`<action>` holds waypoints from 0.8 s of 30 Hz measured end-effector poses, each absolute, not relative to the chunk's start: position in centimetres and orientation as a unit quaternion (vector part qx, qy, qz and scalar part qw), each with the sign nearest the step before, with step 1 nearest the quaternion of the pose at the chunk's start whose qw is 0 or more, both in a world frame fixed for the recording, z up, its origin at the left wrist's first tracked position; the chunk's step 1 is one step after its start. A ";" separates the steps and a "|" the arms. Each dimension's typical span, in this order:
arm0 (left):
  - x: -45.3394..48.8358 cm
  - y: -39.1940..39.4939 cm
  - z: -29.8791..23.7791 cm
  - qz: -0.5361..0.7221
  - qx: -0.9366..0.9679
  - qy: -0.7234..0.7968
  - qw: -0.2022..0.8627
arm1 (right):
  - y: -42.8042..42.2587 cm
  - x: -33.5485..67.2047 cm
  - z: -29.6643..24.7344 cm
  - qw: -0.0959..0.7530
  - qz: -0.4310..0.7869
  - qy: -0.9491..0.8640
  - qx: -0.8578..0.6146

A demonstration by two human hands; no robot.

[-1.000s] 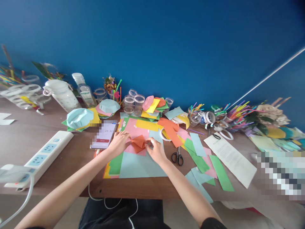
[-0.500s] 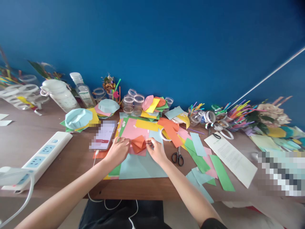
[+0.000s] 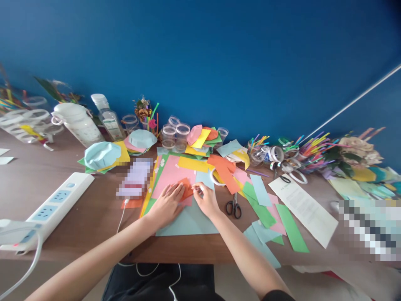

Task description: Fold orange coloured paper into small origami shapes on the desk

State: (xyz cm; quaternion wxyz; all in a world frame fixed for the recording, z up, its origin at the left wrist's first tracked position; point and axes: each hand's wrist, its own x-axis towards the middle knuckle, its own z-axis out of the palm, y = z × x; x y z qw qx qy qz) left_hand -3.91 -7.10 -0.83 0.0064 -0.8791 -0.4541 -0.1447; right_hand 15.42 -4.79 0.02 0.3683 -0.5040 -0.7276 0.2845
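Two bare hands work over a layered stack of coloured paper near the middle of the worktop's front edge (image 3: 188, 256).

Item: the left hand (image 3: 166, 205), open and palm down, fingers spread, lies across a small folded piece of orange paper (image 3: 187, 189), seemingly pinning it so it cannot slide.

Item: the right hand (image 3: 205, 201), curled, has thumb and forefinger drawn together at the right edge of the orange piece; whether they hold a fold of it cannot be told from this view.

Beneath the orange piece lies a large pink paper sheet (image 3: 167, 177), overlapping a pale blue paper sheet (image 3: 188, 221). Laid flat, the layers probably serve as a smooth working surface.

Within reach of the right hand: black-handled steel scissors (image 3: 233, 210), a white tape roll (image 3: 216, 177) and loose orange paper strips (image 3: 224, 173), all apparently kept close for quick use.

Toward the worktop's left end: a white power strip (image 3: 59, 196), set apart from the paper.

Toward the back edge: clear plastic cups (image 3: 175, 137), likely kept there to leave the front free for handling.

Toward the right end: a long printed white sheet (image 3: 302, 211) and green paper strips (image 3: 290, 228).
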 end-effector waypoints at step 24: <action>-4.6 -6.9 -0.5 -0.103 -0.899 -0.423 -0.053 | -4.3 15.1 -0.5 0.367 0.315 -0.680 -0.552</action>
